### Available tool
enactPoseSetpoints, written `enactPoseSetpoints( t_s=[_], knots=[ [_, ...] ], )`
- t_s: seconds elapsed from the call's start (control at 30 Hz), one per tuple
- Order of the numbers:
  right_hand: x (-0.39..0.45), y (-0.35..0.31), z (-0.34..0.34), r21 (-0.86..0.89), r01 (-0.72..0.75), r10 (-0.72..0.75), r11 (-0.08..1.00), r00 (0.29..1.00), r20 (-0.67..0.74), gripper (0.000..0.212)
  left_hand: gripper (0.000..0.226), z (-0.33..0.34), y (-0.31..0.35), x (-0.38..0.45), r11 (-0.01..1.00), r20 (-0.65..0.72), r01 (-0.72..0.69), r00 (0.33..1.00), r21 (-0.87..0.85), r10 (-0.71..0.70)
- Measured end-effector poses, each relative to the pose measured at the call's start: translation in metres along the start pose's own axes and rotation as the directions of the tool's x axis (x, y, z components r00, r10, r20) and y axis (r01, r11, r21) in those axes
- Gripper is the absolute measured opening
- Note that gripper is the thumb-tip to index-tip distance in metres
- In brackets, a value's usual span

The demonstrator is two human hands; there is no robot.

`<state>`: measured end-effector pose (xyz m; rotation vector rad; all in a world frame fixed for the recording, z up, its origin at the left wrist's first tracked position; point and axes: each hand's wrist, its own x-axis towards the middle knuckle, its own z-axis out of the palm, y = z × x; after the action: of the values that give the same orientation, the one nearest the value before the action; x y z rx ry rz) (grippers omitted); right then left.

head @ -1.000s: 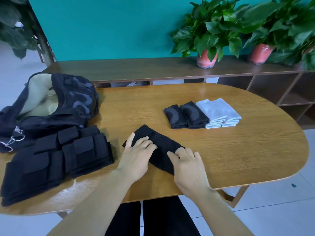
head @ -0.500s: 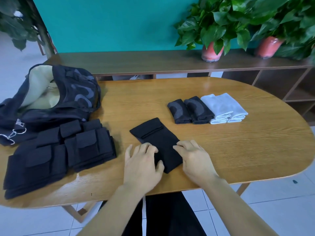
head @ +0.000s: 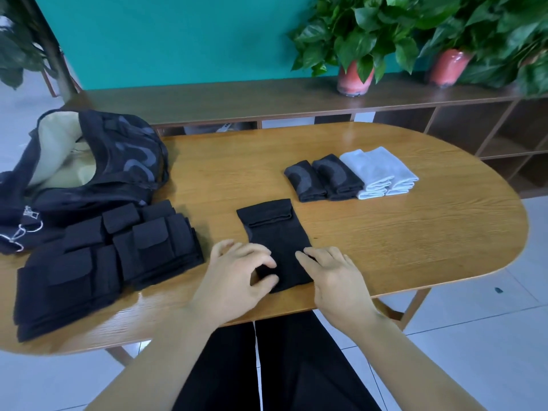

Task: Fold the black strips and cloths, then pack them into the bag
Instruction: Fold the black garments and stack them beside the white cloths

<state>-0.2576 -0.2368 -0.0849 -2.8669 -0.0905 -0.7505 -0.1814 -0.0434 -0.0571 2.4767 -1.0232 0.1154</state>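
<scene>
Strip's (head: pixel 274 232) near end under hands (head: pixel 292 274).

I'm watching the black strip being turned straight and gripped at its near end.

The black strip (head: pixel 274 238), angled a second ago, is now lying squarer to me; the left hand (head: pixel 237 277) is sliding back from its middle and pinching the near corner, while the right hand (head: pixel 338 277) is drawing off onto its right edge.
</scene>
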Motion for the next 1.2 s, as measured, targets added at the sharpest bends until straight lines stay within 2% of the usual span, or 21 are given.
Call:
enactPoseSetpoints(
  t_s=[0.1,0.17,0.3,0.4,0.5,0.57,0.6,0.67,0.73,0.83,1.03,1.2],
  knots=[
    [0.003,0.004,-0.01,0.043,0.077,-0.076,0.996,0.997,-0.013,0.047,0.036,0.002,0.005,-0.009,1.0,0.072,-0.023,0.997,-0.018,0.024],
    [0.005,0.007,-0.015,0.084,0.119,-0.124,0.989,0.991,0.054,0.051,0.036,0.004,0.004,-0.006,0.999,0.056,-0.048,0.997,-0.007,0.049],
    [0.005,0.013,-0.019,0.163,0.05,-0.1,0.985,0.945,0.31,0.063,0.026,0.008,-0.003,0.003,0.996,0.016,-0.073,0.997,0.05,0.072],
    [0.006,0.015,-0.019,0.22,-0.014,-0.06,0.976,0.943,0.327,0.063,0.014,0.006,0.003,0.005,1.0,-0.069,0.019,0.997,-0.013,-0.02],
    [0.015,0.013,-0.013,0.346,-0.181,0.114,0.92,0.972,0.206,0.038,0.01,0.003,0.004,0.005,0.923,-0.024,0.243,0.965,-0.299,-0.261],
    [0.024,0.012,-0.008,0.455,-0.358,0.27,0.816,0.93,0.248,0.016,0.014,0.002,0.004,0.006,0.836,0.004,0.339,0.927,-0.431,-0.374],
    [0.029,0.012,-0.006,0.491,-0.433,0.335,0.756,0.9,0.278,0.012,0.018,0.001,0.006,0.008,0.804,0.01,0.375,0.909,-0.462,-0.418],
    [0.038,0.012,0.0,0.502,-0.526,0.433,0.686,0.85,0.299,0.027,0.032,0.001,0.008,0.012,0.745,0.038,0.439,0.872,-0.502,-0.488],
    [0.044,0.01,0.004,0.456,-0.554,0.467,0.696,0.833,0.298,0.027,0.038,0.004,0.007,0.017,0.73,0.043,0.483,0.846,-0.484,-0.532],
    [0.053,0.009,0.01,0.352,-0.53,0.46,0.771,0.847,0.267,0.022,0.013,0.013,0.002,0.027,0.789,-0.058,0.498,0.832,-0.36,-0.552],
    [0.066,0.011,0.02,0.248,-0.531,0.486,0.81,0.845,0.224,0.024,0.026,0.021,0.001,0.042,0.842,-0.202,0.533,0.818,-0.085,-0.538],
    [0.061,0.012,0.024,0.241,-0.527,0.5,0.815,0.85,0.169,0.022,0.026,0.031,-0.004,0.044,0.871,-0.254,0.49,0.839,-0.028,-0.48]
  ],
)
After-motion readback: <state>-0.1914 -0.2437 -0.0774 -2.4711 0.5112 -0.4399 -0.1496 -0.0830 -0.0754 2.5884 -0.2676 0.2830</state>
